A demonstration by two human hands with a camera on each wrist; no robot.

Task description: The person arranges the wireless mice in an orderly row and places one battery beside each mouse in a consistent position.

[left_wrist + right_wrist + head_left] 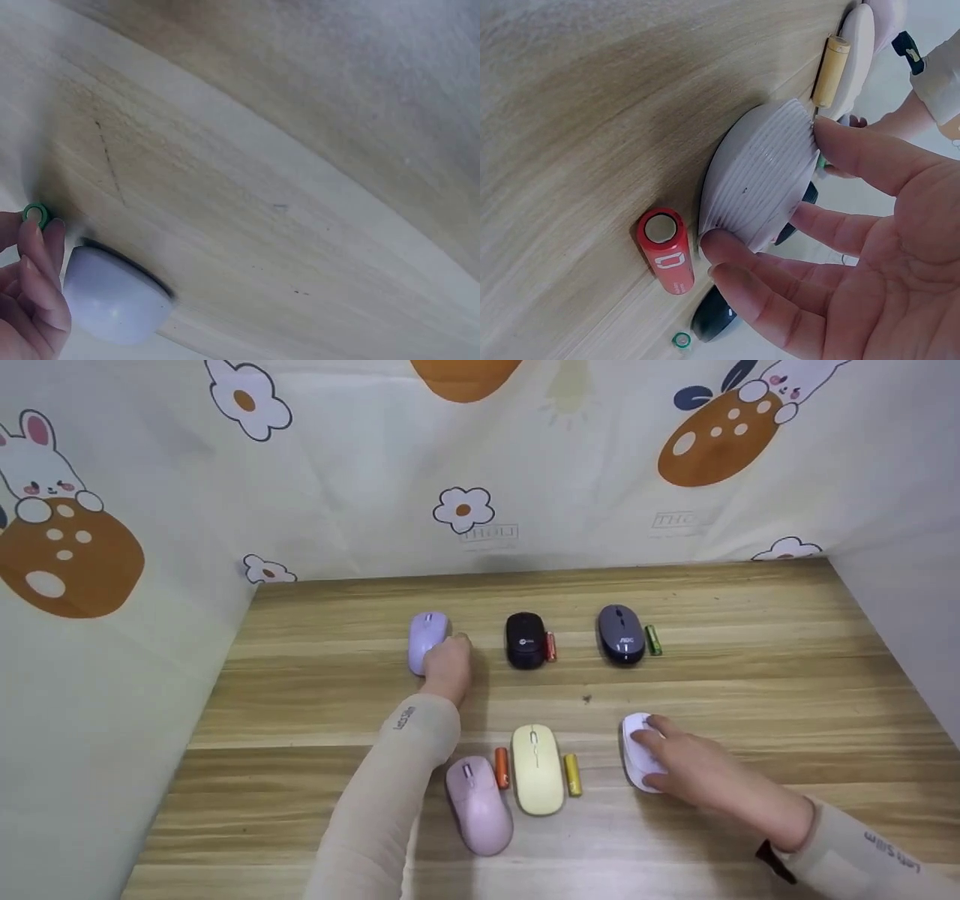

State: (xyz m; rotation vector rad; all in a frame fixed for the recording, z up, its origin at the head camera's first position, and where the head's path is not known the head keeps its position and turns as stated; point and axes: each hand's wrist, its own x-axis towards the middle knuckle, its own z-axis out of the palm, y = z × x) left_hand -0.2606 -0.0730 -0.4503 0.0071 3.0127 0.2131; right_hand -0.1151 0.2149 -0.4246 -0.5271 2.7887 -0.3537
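Note:
At the back left, a lavender mouse [427, 639] lies on the wooden table. My left hand [448, 666] is right beside it and pinches a battery with a green end [35, 205] between thumb and fingers. In the head view that battery is hidden behind the hand. On the right, my right hand [694, 765] holds a white mouse [634, 760], thumb on one side and fingertips on the other. Fine ridges run across this mouse in the right wrist view. Next to it there stands a red battery [667, 259], hidden by the hand in the head view.
Behind are a black mouse [526, 634] with a red battery [551, 646] and a dark grey mouse [622, 633] with a green battery [653, 640]. Nearer lie a pink mouse [481, 810], an orange battery [502, 768], a yellow mouse [537, 780] and a yellow battery [573, 775].

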